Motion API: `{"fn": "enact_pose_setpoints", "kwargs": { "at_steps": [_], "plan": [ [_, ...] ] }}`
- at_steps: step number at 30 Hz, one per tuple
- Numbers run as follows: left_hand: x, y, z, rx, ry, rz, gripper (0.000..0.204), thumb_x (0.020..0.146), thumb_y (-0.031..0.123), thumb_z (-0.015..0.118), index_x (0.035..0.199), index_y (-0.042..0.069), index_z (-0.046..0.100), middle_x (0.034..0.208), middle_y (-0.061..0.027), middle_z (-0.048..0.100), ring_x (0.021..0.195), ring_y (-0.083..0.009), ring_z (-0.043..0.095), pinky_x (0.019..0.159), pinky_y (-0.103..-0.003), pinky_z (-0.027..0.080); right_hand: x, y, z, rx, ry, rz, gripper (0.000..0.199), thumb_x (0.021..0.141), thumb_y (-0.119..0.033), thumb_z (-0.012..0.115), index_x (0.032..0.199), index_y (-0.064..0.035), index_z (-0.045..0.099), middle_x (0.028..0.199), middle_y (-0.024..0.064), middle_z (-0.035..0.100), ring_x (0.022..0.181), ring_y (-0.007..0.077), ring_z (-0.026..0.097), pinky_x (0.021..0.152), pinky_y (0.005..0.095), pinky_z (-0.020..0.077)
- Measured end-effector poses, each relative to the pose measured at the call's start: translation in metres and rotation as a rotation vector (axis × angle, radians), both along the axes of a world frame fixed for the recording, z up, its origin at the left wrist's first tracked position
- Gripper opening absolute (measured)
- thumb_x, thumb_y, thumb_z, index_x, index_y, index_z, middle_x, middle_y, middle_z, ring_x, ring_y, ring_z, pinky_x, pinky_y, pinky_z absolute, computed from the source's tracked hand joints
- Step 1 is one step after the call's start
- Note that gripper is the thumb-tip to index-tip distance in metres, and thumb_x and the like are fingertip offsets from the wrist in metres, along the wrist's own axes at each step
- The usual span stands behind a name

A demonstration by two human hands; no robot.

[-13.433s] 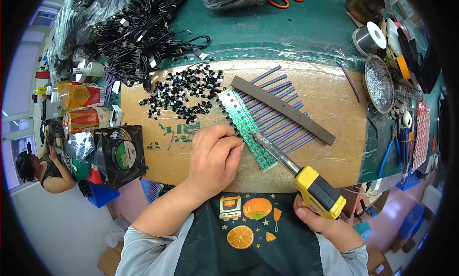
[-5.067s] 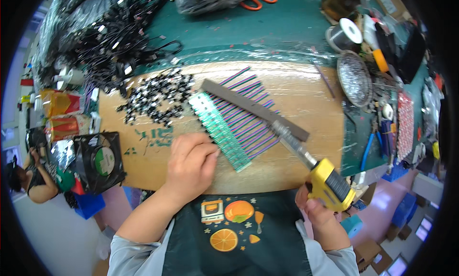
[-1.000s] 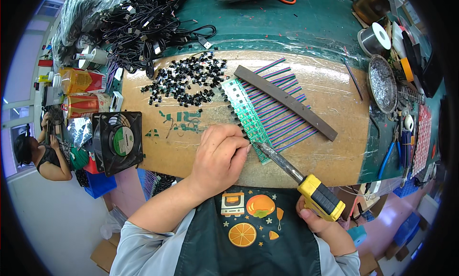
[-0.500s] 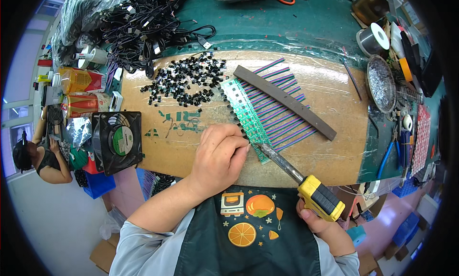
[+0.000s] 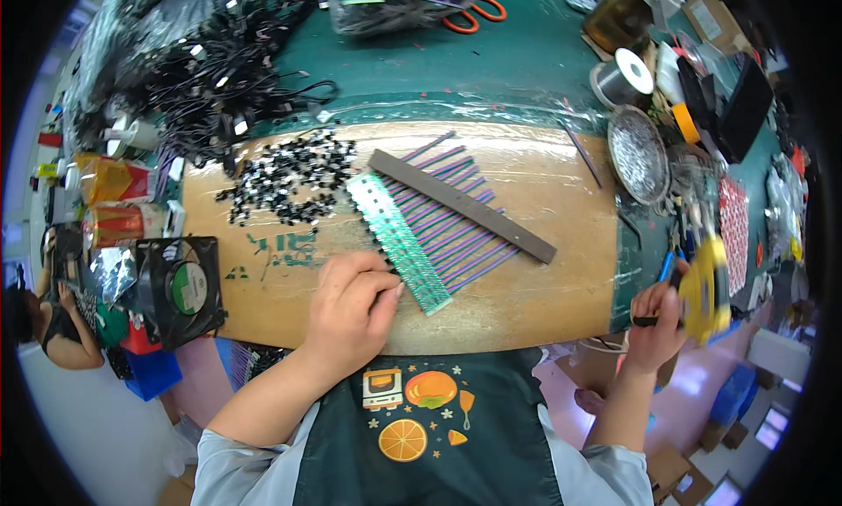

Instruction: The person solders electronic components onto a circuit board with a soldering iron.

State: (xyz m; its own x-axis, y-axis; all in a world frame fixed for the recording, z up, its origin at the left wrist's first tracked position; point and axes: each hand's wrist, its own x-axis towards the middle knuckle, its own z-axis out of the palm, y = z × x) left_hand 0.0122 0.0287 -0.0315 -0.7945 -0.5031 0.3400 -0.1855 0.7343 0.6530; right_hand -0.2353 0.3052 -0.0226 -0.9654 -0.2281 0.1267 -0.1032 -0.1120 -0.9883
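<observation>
My left hand [image 5: 351, 309] is closed in a pinch at the lower left edge of a green circuit board panel [image 5: 399, 241]; whatever is between the fingertips is hidden. Rows of small pads cover the panel, and striped wires [image 5: 465, 234] fan out from its right side. Across those wires lies a dark grey-brown bar [image 5: 465, 206]. Off to the right, beyond the board's edge, my right hand [image 5: 658, 326] grips a yellow and black soldering gun [image 5: 706, 291], smeared by motion. Left of the panel spreads a heap of small black connectors [image 5: 289, 177].
A brown work board [image 5: 544, 309] lies on the green table mat. A black fan [image 5: 180, 287] stands left; black USB cables [image 5: 210, 94] are piled behind. Right are a solder spool [image 5: 621, 78], a metal dish [image 5: 638, 155] and pliers [image 5: 667, 265]. Orange-handled scissors [image 5: 474, 15] lie at the back. Another person [image 5: 66, 322] sits far left.
My right hand has lifted the soldering gun off the panel and swung it right. The left hand stays at the panel's edge. The whole view has shifted.
</observation>
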Motion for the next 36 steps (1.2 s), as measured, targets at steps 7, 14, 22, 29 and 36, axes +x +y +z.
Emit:
{"fn": "enact_pose_setpoints", "kwargs": {
  "at_steps": [7,14,22,29,36],
  "plan": [
    [0.013,-0.031,0.011,-0.016,-0.034,0.108,0.013,0.078,0.002,0.077,0.088,0.002,0.068,0.097,-0.0112,0.065,0.087,-0.0269,0.064,0.076,-0.035,0.051,0.022,-0.003,-0.006,-0.032,-0.161,0.158,0.055,0.093,-0.02,0.065,0.136,0.0054,0.042,0.064,0.0013,0.043,0.05,0.0109,0.043,0.047,0.0245,0.0372],
    [0.021,-0.065,0.014,0.029,-0.122,0.366,0.01,0.081,0.004,0.075,0.09,0.002,0.072,0.096,-0.0091,0.063,0.087,-0.0243,0.063,0.076,-0.033,0.05,0.055,-0.022,-0.014,-0.098,-0.279,0.381,0.063,0.089,-0.028,0.069,0.138,0.0018,0.042,0.066,0.0018,0.044,0.051,0.0122,0.043,0.046,0.0265,0.0369],
    [0.011,-0.061,0.013,-0.168,-0.213,0.254,0.009,0.082,0.004,0.07,0.087,0.002,0.064,0.096,-0.0121,0.063,0.091,-0.0332,0.061,0.082,-0.041,0.048,0.078,-0.042,-0.001,-0.055,-0.361,0.481,0.067,0.084,-0.035,0.075,0.132,0.0007,0.045,0.062,0.0005,0.043,0.05,0.0129,0.044,0.049,0.028,0.0388],
    [0.02,-0.058,0.016,-0.233,-0.247,0.215,0.008,0.084,0.003,0.068,0.088,0.002,0.061,0.09,-0.012,0.064,0.088,-0.0347,0.061,0.08,-0.043,0.048,0.084,-0.047,0.002,-0.067,-0.451,0.582,0.067,0.083,-0.031,0.078,0.131,0.0017,0.045,0.064,0.0017,0.046,0.053,0.0125,0.045,0.048,0.028,0.0395],
    [0.024,-0.051,0.033,0.182,-0.182,0.223,0.009,0.087,0.001,0.068,0.096,0.002,0.066,0.095,-0.0108,0.068,0.085,-0.0283,0.066,0.075,-0.037,0.052,0.086,-0.046,-0.001,-0.094,-0.438,0.574,0.066,0.083,-0.028,0.077,0.132,0.0022,0.045,0.064,0.0024,0.047,0.053,0.0132,0.046,0.047,0.0273,0.0396]
  ]
}}
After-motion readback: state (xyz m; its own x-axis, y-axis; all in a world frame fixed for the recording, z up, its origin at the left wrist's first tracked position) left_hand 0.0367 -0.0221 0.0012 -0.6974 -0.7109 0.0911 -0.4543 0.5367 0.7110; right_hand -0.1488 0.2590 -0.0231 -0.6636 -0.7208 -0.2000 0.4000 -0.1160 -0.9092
